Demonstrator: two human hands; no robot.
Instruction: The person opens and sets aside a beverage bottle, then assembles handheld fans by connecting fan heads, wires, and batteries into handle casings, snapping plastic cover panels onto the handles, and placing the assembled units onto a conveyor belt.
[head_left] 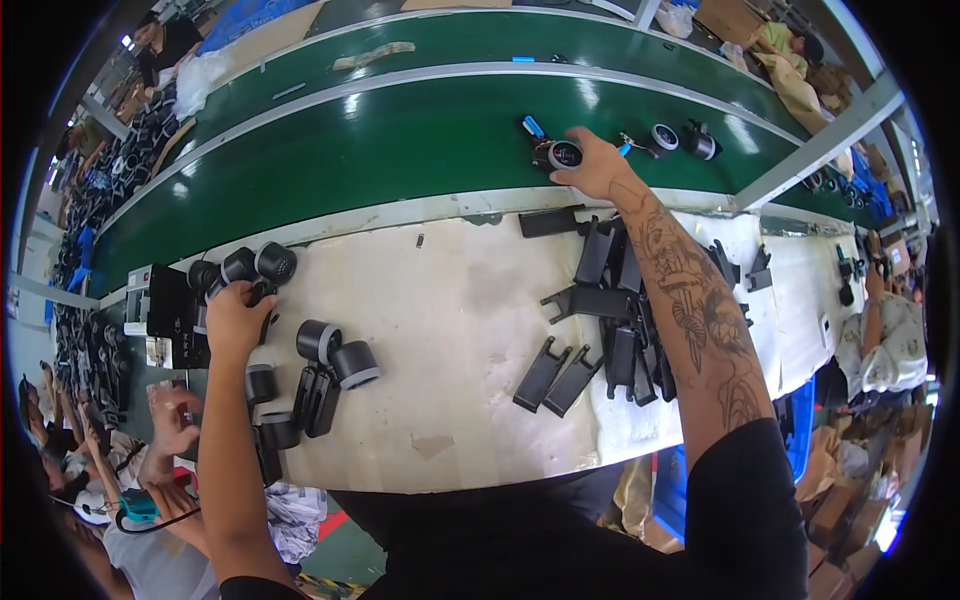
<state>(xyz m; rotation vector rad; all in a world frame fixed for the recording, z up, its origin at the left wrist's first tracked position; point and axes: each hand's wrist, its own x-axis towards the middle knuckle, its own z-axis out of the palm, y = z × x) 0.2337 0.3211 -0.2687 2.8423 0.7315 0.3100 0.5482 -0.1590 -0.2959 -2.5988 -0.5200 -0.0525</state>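
My right hand (603, 167) reaches over to the green conveyor belt (400, 130), its fingers closed round a black part with a round, light-rimmed face (563, 155). A bright blue piece (533, 127) sticks out beside that part. My left hand (236, 318) is at the left end of the worktable, fingers curled on a small black part (262, 292) that they partly hide. Black cylinders with grey rims (276, 262) crowd round that hand. Between my arms, nearer the right one, lies a heap of black forked plastic housings (600, 300).
More black round parts (664, 138) lie on the belt right of my right hand. A black box-shaped device (170, 315) stands at the table's left end. More cylinders (355, 364) sit on the pale tabletop (450, 350). Co-workers' hands (172, 420) show at left; a metal post (820, 150) slants at right.
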